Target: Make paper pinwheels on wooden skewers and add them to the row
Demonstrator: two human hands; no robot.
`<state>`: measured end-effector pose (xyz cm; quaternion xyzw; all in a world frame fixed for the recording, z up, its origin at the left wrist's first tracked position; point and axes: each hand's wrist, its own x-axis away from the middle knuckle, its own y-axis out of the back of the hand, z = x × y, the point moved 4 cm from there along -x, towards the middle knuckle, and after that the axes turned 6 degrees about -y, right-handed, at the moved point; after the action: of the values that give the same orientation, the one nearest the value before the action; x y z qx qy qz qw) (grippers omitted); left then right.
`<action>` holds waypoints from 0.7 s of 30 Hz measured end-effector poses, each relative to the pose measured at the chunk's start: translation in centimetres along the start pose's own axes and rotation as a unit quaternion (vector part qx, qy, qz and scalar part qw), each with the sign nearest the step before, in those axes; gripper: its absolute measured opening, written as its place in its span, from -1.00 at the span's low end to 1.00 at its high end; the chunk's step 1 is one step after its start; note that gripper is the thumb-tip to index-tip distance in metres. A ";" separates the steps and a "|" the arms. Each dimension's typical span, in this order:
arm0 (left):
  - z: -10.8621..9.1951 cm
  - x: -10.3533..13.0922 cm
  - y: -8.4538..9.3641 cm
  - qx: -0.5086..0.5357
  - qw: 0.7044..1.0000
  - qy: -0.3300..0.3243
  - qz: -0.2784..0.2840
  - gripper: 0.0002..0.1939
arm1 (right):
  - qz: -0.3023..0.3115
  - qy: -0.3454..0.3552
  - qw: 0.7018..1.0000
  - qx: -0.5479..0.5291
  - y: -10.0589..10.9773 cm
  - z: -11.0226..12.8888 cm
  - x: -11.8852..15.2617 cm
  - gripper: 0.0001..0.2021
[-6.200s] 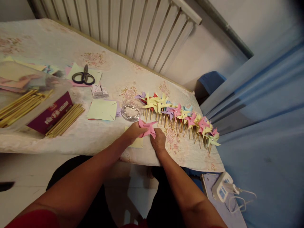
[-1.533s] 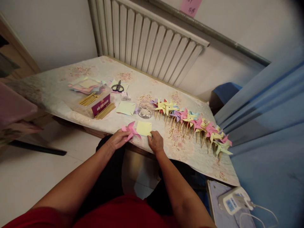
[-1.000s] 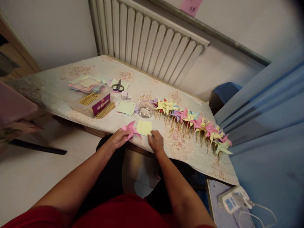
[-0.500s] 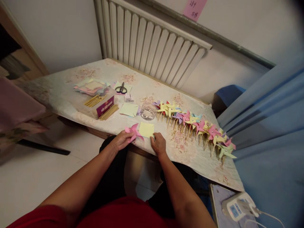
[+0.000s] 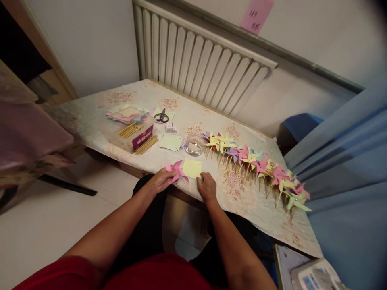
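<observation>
My left hand (image 5: pixel 161 180) is closed on a pink paper pinwheel (image 5: pixel 177 170), pinching one side of it above the table's front edge. Just right of it lies a square of yellow paper (image 5: pixel 192 167). My right hand (image 5: pixel 208 187) has its curled fingertips at the lower right corner of that square, in what looks like a pinch. Behind the square, a round clear dish (image 5: pixel 194 146) holds small shiny pieces. A stack of pale green paper squares (image 5: pixel 171 142) lies left of the dish.
Finished pinwheels (image 5: pixel 261 166) on sticks line the table's right side. At left stand a clear box (image 5: pixel 116 139) with wooden sticks, loose sticks (image 5: pixel 146 145) and coloured paper (image 5: pixel 125 114). Black-handled scissors (image 5: pixel 161 117) and small white boxes (image 5: pixel 170 127) lie farther back. A radiator (image 5: pixel 196 60) borders the table.
The camera view has swung slightly, so everything appears farther right and a little lower. Both hands keep nearly the same hold on the pinwheel and the yellow paper's corner.
</observation>
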<state>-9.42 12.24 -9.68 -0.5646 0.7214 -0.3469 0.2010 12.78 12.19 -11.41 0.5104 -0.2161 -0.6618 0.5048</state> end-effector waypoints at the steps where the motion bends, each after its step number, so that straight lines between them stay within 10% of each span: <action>1: -0.1 0.0 0.0 -0.010 1.000 -0.001 -0.002 -0.81 | 0.000 -0.002 1.000 -0.003 0.0 0.0 0.0 -0.83; 13: -1.8 1.7 2.1 0.014 0.999 -0.027 -0.014 -0.81 | -0.068 -0.060 0.992 -0.093 1.5 -0.3 0.5 -0.80; 21: -2.2 4.9 2.5 0.055 0.998 -0.015 -0.001 -0.74 | 0.006 0.039 0.988 -0.153 -0.9 8.4 -4.3 -0.80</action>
<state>-13.98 8.47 -9.56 -0.5584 0.6977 -0.3776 0.2427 4.71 14.46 -6.89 0.4513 -0.0962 -0.6635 0.5890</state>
